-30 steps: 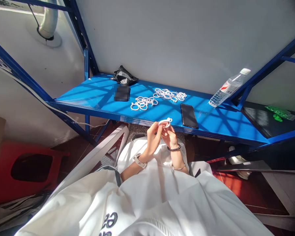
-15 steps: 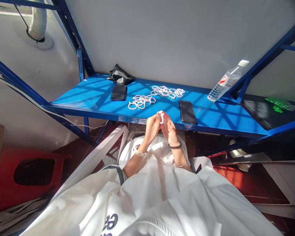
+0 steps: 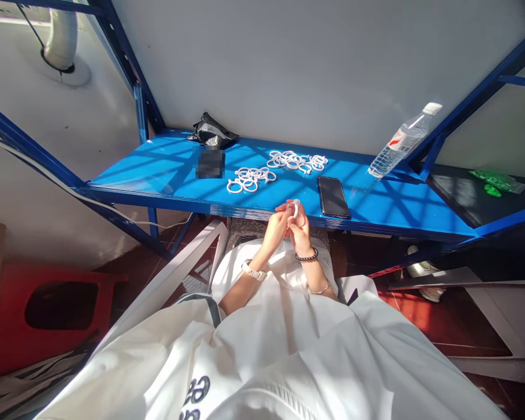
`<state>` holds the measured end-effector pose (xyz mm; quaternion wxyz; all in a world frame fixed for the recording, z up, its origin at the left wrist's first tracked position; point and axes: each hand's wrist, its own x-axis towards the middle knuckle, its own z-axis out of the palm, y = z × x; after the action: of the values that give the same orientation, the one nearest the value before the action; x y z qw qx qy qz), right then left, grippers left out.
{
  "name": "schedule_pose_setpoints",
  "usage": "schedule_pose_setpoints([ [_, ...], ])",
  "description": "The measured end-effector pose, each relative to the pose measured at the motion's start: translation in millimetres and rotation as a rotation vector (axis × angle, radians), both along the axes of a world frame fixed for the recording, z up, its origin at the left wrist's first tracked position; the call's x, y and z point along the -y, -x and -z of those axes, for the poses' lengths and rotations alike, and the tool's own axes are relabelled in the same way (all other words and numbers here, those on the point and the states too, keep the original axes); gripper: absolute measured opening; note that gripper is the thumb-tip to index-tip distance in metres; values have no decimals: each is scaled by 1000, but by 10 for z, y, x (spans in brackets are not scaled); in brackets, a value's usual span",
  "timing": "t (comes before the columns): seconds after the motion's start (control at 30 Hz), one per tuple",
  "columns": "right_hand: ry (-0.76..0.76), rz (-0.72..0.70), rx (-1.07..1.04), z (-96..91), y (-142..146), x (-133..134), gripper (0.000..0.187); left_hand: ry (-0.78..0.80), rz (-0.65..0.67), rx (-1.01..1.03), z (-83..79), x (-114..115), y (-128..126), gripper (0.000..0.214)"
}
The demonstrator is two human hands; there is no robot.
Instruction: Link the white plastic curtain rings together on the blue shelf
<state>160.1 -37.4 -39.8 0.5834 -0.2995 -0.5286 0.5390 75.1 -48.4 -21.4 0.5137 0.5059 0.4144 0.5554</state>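
In front of the shelf's near edge, my left hand (image 3: pixel 275 228) and my right hand (image 3: pixel 301 234) meet with fingers closed around one small white plastic ring (image 3: pixel 296 209). Part of the ring shows above the right fingers; the rest is hidden by both hands. Beyond them on the blue shelf lies a cluster of similar white rings (image 3: pixel 250 179), with small knobs on some. Another heap of white rings (image 3: pixel 294 161) sits farther back and to the right.
A black phone (image 3: pixel 333 197) lies right of my hands on the blue shelf (image 3: pixel 157 175). A clear water bottle (image 3: pixel 400 143) leans at the back right. A black plastic bag (image 3: pixel 212 131) and a blurred dark item (image 3: pixel 210 163) are at the left. Blue metal posts frame both sides.
Both hands have shifted slightly, the left one rightward toward the right hand. The ring has turned between the fingers and now shows as a curved edge. The rings on the shelf stay put.
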Motion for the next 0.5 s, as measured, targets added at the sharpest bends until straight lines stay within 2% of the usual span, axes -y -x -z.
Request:
schedule_pose_setpoints([
  [0.2, 20, -19, -2, -15, 4, 39, 56, -96, 22, -12, 186, 7, 16, 53],
  [0.5, 36, 26, -85, -14, 59, 19, 46, -6, 67, 54, 293, -13, 44, 59],
])
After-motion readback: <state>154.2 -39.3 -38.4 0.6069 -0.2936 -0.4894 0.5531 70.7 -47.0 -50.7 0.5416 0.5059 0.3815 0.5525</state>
